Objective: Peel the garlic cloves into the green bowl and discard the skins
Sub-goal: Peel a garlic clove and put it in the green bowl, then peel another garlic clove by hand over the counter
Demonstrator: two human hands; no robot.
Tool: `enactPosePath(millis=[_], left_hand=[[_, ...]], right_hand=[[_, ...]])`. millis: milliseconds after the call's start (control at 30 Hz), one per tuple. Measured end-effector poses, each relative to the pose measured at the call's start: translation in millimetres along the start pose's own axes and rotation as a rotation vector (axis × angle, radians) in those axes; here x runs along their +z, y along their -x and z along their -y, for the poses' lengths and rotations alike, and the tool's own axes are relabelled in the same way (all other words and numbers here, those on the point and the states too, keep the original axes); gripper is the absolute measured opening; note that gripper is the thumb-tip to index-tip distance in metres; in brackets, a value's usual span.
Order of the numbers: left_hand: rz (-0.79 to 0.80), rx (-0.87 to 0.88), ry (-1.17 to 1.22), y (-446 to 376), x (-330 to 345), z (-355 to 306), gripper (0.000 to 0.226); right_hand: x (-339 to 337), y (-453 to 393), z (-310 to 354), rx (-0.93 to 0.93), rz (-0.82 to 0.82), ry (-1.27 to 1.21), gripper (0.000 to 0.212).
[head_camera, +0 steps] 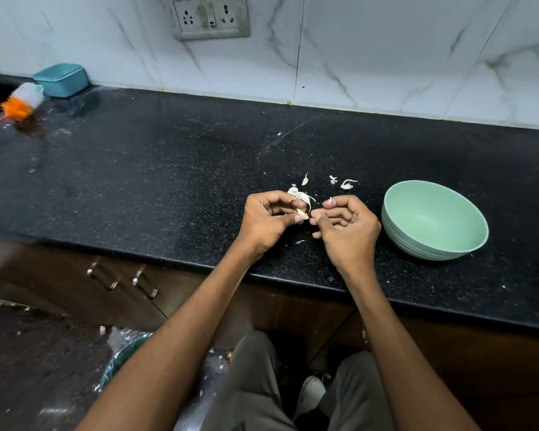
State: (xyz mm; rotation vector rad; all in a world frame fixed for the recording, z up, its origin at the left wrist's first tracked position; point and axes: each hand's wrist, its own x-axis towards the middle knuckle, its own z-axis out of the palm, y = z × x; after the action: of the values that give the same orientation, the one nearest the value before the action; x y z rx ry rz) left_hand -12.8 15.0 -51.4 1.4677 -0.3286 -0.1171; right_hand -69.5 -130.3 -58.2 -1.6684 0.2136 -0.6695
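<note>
Both hands pinch 1 garlic clove together; left hand should steady it while right hand strips skin.

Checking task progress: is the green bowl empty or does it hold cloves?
Empty. The green bowl sits upright on the counter; its visible inside is bare.

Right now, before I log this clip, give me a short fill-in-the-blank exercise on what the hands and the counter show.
1. The left hand holds a garlic clove while the right hand pinches its ____.
2. The green bowl on the black counter holds ____ cloves.
3. The bowl stands on the person's ____ side.
4. Loose skin scraps lie on the counter ____ the hands.

Missing words: skin; no; right; beyond
</note>
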Motion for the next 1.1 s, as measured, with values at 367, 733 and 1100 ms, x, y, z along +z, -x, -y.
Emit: enactPosePath(millis=[367,733,1100], left_hand=[[-0.027,-0.029,0.067,-0.7,-1.6,-3.4,0.028],[-0.036,-0.089,0.104,-0.7,0.6,-5.8,0.024],[-0.050,-0.071,0.082,-1.2,2.6,-3.0,0.018]], right_hand=[[1.4,1.2,-5.2,-0.238,0.068,0.225,0.011],[3.3,2.3,-5.7,-0.351,0.039,0.301,0.010],[4.0,9.5,-2.0,-0.513,-0.010,0.481,0.003]])
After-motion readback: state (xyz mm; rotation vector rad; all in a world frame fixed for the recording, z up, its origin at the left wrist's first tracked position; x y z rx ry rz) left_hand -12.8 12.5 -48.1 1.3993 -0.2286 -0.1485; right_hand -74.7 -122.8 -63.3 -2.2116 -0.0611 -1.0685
